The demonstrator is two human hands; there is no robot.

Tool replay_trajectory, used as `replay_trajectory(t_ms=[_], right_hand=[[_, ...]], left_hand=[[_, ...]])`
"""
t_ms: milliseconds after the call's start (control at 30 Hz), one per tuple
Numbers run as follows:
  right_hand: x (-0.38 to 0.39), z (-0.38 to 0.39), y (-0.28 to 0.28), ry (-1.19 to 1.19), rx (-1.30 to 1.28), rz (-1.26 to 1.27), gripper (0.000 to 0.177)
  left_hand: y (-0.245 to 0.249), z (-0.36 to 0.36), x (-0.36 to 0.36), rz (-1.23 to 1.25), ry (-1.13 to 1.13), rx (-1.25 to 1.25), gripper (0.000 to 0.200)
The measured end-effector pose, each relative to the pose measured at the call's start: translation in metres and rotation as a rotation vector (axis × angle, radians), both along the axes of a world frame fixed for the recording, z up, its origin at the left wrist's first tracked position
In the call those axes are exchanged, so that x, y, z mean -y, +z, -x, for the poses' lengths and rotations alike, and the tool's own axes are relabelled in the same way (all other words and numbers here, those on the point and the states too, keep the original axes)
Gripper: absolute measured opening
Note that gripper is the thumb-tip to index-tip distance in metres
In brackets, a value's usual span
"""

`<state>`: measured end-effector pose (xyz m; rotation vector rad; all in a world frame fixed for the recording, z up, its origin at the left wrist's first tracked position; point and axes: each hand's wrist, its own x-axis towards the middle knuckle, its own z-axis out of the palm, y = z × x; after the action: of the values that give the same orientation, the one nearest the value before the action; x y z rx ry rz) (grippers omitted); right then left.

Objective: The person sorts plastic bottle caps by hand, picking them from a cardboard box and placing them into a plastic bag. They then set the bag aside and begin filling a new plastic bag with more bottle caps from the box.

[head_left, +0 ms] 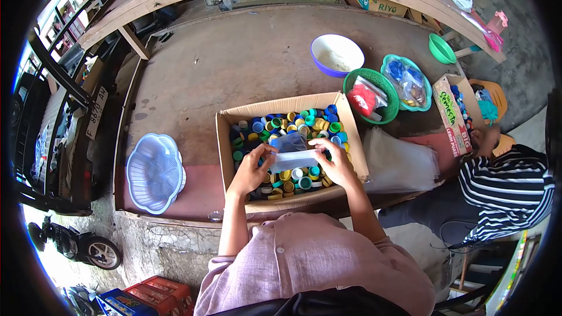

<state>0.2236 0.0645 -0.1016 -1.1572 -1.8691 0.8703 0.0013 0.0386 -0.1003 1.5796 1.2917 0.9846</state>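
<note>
A clear plastic bag (291, 160) with a folded, whitish edge is stretched between my two hands. My left hand (256, 167) pinches its left end between thumb and fingers. At the other end, my right hand (333, 159) grips the bag the same way. Both hands are over an open cardboard box (225, 140) full of plastic bottle caps (288, 187) in blue, green, yellow and white. Through the film some of the caps show.
A pale basket (155, 172) stands left of the box. To the right lie clear plastic sheets (404, 161), a green basket (374, 95), a turquoise basket (429, 90) and a white-and-purple bowl (338, 52). A person in a striped shirt (509, 193) sits at right beside another carton (449, 108).
</note>
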Motion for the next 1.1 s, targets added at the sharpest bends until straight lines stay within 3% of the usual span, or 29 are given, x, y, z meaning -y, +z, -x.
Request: replay_trajectory(t_ms=[233, 300, 567, 633, 700, 767, 867, 1033, 1100], right_hand=[[0.003, -0.001, 0.007, 0.053, 0.018, 0.019, 0.018], [0.004, -0.002, 0.005, 0.045, 0.055, -0.100, 0.014], [0.001, -0.003, -0.007, 0.060, 0.104, -0.173, 0.014], [0.004, 0.003, -0.005, -0.022, -0.084, 0.006, 0.011], [0.005, 0.002, -0.005, -0.006, -0.051, 0.037, 0.011], [0.004, 0.001, -0.004, 0.012, -0.020, 0.071, 0.012], [0.006, 0.000, 0.007, 0.106, 0.078, -0.094, 0.013], [0.004, 0.000, -0.005, 0.060, 0.107, -0.120, 0.013], [0.004, 0.002, -0.005, -0.025, 0.152, -0.323, 0.010]], left_hand=[[0.002, 0.002, 0.000, -0.038, 0.019, 0.026, 0.013], [0.009, 0.002, 0.004, -0.072, -0.036, -0.063, 0.015], [-0.005, 0.001, 0.001, -0.141, -0.016, -0.095, 0.012], [-0.007, 0.001, 0.001, -0.205, 0.002, -0.124, 0.010], [-0.007, 0.000, 0.002, 0.010, 0.005, 0.001, 0.009], [-0.009, -0.001, 0.002, 0.010, 0.047, 0.007, 0.009], [-0.009, 0.000, -0.003, -0.035, 0.062, 0.000, 0.010], [-0.004, 0.001, 0.002, -0.109, -0.033, -0.105, 0.013], [-0.011, 0.003, 0.000, -0.161, -0.029, -0.213, 0.016]])
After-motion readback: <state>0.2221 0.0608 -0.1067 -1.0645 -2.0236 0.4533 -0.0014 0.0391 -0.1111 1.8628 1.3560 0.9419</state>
